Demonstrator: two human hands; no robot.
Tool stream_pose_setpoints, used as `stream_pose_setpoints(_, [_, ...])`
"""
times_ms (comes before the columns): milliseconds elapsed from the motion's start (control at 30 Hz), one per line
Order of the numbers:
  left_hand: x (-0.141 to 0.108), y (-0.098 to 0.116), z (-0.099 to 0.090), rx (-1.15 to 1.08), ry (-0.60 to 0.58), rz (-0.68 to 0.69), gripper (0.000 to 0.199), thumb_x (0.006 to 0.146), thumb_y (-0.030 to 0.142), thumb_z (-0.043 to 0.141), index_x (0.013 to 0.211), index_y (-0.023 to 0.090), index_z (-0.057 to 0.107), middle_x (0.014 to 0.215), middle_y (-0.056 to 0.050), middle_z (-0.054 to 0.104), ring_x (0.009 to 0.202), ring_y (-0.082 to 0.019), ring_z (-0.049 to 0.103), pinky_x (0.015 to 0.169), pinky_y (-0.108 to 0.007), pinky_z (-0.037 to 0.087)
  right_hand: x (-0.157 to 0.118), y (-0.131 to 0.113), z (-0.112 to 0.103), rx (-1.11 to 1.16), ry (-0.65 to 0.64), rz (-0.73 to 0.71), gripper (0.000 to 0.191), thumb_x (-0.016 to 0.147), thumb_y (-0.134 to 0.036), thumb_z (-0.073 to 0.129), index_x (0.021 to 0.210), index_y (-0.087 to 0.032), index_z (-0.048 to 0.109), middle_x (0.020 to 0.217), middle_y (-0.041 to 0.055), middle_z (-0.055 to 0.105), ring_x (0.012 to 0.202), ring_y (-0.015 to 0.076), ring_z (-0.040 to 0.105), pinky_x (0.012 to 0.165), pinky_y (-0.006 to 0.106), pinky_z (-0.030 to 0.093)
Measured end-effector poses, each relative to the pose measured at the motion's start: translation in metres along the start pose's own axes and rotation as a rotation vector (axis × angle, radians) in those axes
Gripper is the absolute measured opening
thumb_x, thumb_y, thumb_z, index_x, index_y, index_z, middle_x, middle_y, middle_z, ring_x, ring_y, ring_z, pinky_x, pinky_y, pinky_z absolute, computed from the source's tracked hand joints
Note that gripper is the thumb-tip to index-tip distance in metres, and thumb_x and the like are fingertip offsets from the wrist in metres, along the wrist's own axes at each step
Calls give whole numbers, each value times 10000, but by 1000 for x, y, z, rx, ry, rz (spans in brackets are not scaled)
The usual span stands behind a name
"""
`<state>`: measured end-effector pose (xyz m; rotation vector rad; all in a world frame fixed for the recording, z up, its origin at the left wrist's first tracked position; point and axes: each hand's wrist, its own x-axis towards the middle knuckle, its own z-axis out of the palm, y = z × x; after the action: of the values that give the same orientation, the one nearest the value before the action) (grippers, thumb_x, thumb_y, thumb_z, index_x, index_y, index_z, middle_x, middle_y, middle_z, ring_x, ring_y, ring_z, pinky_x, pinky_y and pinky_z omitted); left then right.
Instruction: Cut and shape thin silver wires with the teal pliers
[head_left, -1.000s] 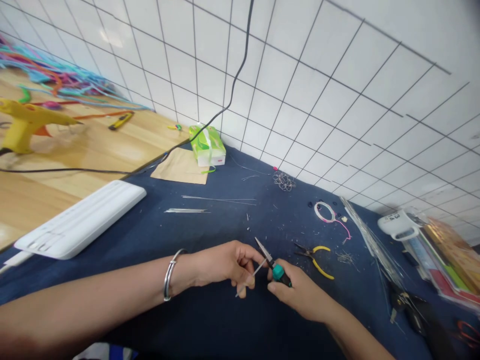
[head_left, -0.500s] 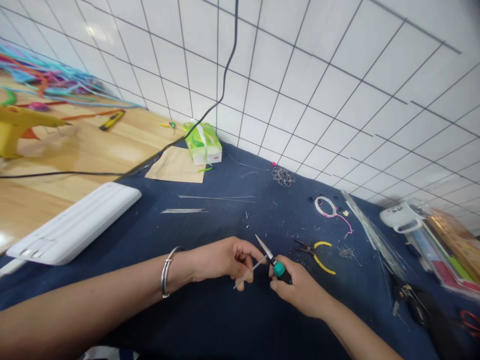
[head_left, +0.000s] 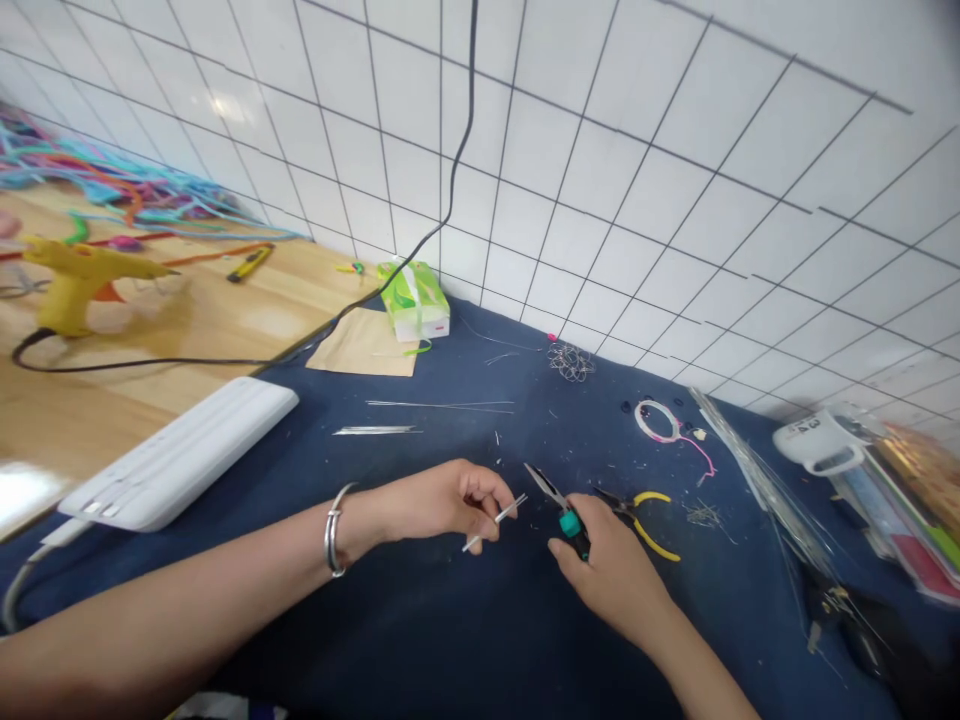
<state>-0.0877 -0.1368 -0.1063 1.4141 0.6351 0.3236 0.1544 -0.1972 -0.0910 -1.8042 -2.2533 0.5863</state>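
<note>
Between the thumb and fingers of my left hand (head_left: 461,505) is a short piece of thin, pale wire (head_left: 511,508), slanting up to the right. My right hand (head_left: 611,550) is wrapped round the teal and black handles of long-nose pliers (head_left: 551,487). Their jaws point up and to the left, a little apart from the wire. Just beyond my right hand lie the yellow-handled pliers (head_left: 652,525), partly hidden by it. A bundle of straight wires (head_left: 375,430) and a few longer wires (head_left: 442,405) rest on the dark cloth, above my left forearm.
A white power strip (head_left: 187,450) and yellow glue gun (head_left: 82,280) lie left. At the back are a tissue pack (head_left: 416,300) and a wire tangle (head_left: 571,362). A ring of line (head_left: 656,421), long wires (head_left: 739,455) and a white mug (head_left: 817,440) are right.
The plier jaws, at the wire's upper end before, have moved right and away from it with my right hand. My left hand still holds the wire. The view has shifted slightly.
</note>
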Motion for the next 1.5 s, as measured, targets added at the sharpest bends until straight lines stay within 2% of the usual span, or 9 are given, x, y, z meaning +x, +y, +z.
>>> stream_pose_setpoints(67, [-9,10,-17,353,108,48,211,787,221,520,983,189,591,818,-22,649,683,-133,611,659,-242,460,-2,4,6,-172,56,-60,382,787,-328,499,1137,-178,476,1003,111,538,941,263,501,798,403,407])
stream_pose_setpoints(133, [-23,19,-39,797,329,110,188,800,225,494,936,202,622,886,-31,654,801,-154,604,734,-247,433,-4,9,11,-297,63,-129,399,791,-338,497,1156,-177,484,1003,124,537,947,285,495,802,436,404])
stream_pose_setpoints(200, [-39,25,-62,1065,507,53,195,817,235,456,903,215,630,870,-25,658,808,-156,600,723,-237,422,-7,12,14,-377,61,-205,398,787,-358,509,1151,-195,504,1013,125,537,951,300,490,812,472,392])
stream_pose_setpoints(333, [-64,24,-97,1275,564,-184,166,785,245,481,794,225,645,754,-6,657,721,-149,591,656,-218,399,-10,14,14,-387,52,-309,362,799,-388,500,1125,-232,524,1052,113,531,967,294,489,807,471,405])
stream_pose_setpoints(467, [-73,12,-113,1351,546,-372,127,715,209,521,721,223,646,709,-18,648,678,-166,575,593,-232,357,-10,16,15,-375,71,-338,335,816,-382,475,1116,-242,527,1052,114,532,960,284,503,776,448,435])
stream_pose_setpoints(667, [-71,1,-121,1343,545,-421,140,672,202,532,709,234,663,702,-18,644,655,-163,559,563,-230,318,-10,18,17,-376,81,-353,343,821,-385,471,1122,-231,527,1057,122,537,954,288,506,765,460,439])
stream_pose_setpoints(1033, [-73,5,-123,1272,575,-347,123,698,285,563,689,242,678,661,-25,654,654,-175,574,557,-235,323,-9,20,20,-368,104,-362,336,803,-397,489,1106,-261,543,1038,116,559,946,304,521,751,470,445])
stream_pose_setpoints(1300, [-80,17,-117,1223,657,-205,160,766,299,533,725,224,669,744,-24,656,756,-166,582,691,-225,392,-9,22,19,-364,94,-360,353,805,-407,487,1115,-247,544,1044,119,559,950,301,519,768,474,438])
stream_pose_setpoints(1500, [-83,26,-120,1165,908,-8,224,814,317,471,824,187,654,845,-25,647,788,-146,577,746,-229,410,-9,19,18,-349,99,-369,337,823,-417,471,1110,-257,548,1064,115,550,981,305,498,788,476,416])
